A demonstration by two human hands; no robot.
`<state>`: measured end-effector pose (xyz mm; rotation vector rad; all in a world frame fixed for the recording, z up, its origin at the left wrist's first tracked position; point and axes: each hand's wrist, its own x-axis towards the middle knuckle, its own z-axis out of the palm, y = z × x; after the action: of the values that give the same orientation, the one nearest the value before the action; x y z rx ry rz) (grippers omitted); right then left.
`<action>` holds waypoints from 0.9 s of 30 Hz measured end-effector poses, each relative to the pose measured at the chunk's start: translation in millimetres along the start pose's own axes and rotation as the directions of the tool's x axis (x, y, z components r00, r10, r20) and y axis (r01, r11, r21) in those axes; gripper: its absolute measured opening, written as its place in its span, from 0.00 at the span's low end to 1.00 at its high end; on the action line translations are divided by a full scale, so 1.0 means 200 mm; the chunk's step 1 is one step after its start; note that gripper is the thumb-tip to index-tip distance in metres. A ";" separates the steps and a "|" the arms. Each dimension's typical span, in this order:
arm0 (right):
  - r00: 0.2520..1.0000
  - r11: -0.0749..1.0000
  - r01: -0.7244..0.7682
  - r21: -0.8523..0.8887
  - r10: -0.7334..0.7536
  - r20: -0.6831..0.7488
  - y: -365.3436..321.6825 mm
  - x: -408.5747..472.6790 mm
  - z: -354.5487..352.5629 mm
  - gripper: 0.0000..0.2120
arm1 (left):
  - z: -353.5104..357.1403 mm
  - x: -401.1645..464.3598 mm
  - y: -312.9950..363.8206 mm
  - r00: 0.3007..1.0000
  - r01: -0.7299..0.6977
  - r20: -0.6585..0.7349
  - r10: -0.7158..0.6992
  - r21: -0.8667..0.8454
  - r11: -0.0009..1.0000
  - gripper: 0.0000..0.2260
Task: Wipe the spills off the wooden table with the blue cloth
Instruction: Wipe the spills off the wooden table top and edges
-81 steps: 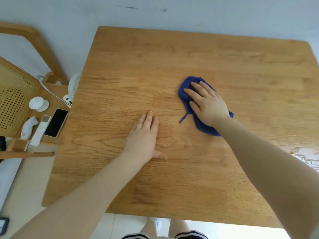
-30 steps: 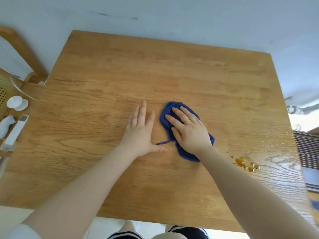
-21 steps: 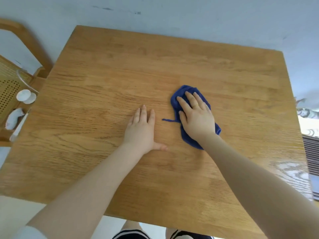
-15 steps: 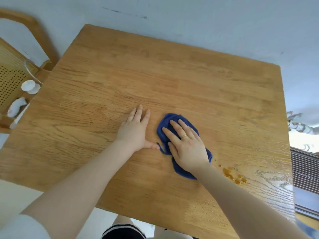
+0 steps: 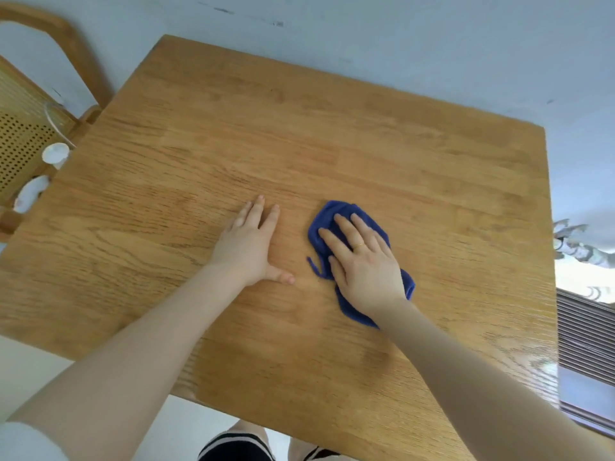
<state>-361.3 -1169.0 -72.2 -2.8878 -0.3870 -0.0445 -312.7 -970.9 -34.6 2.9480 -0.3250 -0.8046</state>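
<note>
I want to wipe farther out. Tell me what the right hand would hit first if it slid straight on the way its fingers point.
Nothing, it seems: beyond the right hand and blue cloth lies bare wooden table up to its far edge, then the wall.

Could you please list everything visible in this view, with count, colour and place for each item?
wooden table: one, light brown, fills most of the view.
blue cloth: one, dark blue, bunched on the table right of centre, under the right hand.
chair: one, light wood with a woven cane panel, at the far left beside the table.
small white objects: two visible, white, beside the chair at the left table edge; too blurred to identify.
ring: one, gold, on a finger of the right hand.
left hand: one, flat on the bare table, left of the cloth.
right hand: one, pressed flat on the cloth.
</note>
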 end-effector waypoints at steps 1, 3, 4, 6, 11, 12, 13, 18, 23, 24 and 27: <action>0.998 0.998 0.057 0.005 -0.057 0.034 0.01 -0.03 -0.01 0.20 | 0.00 0.00 0.00 1.000 0.001 0.000 -0.001 0.007 1.000 0.58; 0.986 0.989 0.146 0.032 -0.148 0.081 0.07 0.01 -0.03 0.20 | -0.01 0.00 0.01 1.000 0.001 0.001 -0.001 0.019 1.000 0.58; 0.982 0.986 0.167 0.029 -0.169 0.086 0.11 0.06 -0.03 0.20 | -0.02 0.00 0.01 1.000 -0.001 0.009 0.000 0.028 1.000 0.57; 0.994 0.996 0.087 0.012 -0.088 0.067 0.17 0.18 -0.04 0.21 | -0.03 0.00 0.03 0.999 0.001 0.037 -0.003 0.053 0.999 0.57; 0.962 0.962 -0.272 -0.008 0.272 0.035 0.18 0.33 -0.05 0.20 | -0.07 0.00 0.06 0.997 0.011 0.081 -0.020 0.110 0.994 0.57; 0.960 0.960 -0.279 -0.009 0.279 0.028 0.15 0.30 -0.04 0.20 | -0.08 0.00 0.07 0.998 -0.012 0.065 0.005 0.106 0.994 0.57; 0.962 0.962 -0.273 -0.007 0.273 0.014 0.11 0.24 -0.02 0.20 | -0.09 0.01 0.09 0.998 -0.055 0.039 0.051 0.089 0.995 0.55; 0.998 0.998 -0.064 -0.026 0.063 -0.006 0.01 -0.10 -0.01 0.20 | -0.10 0.05 0.21 0.954 -0.294 -0.034 0.297 0.063 0.954 0.44; 1.000 0.999 0.006 -0.049 -0.005 0.022 0.24 0.00 -0.04 0.20 | -0.08 0.10 0.28 0.934 -0.353 0.011 0.356 0.167 0.921 0.49; 0.997 0.997 -0.070 -0.042 0.071 0.010 0.28 0.05 -0.05 0.20 | -0.08 0.11 0.28 0.936 -0.350 0.027 0.351 0.166 0.922 0.51; 0.945 0.945 -0.326 -0.007 0.326 -0.010 0.36 0.16 -0.08 0.20 | -0.07 0.13 0.31 0.939 -0.341 0.032 0.342 0.208 0.917 0.55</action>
<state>-311.0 -1232.5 -70.8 -2.9174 0.0979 -0.0034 -296.0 -1037.8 -27.8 2.9452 -0.9503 -0.7546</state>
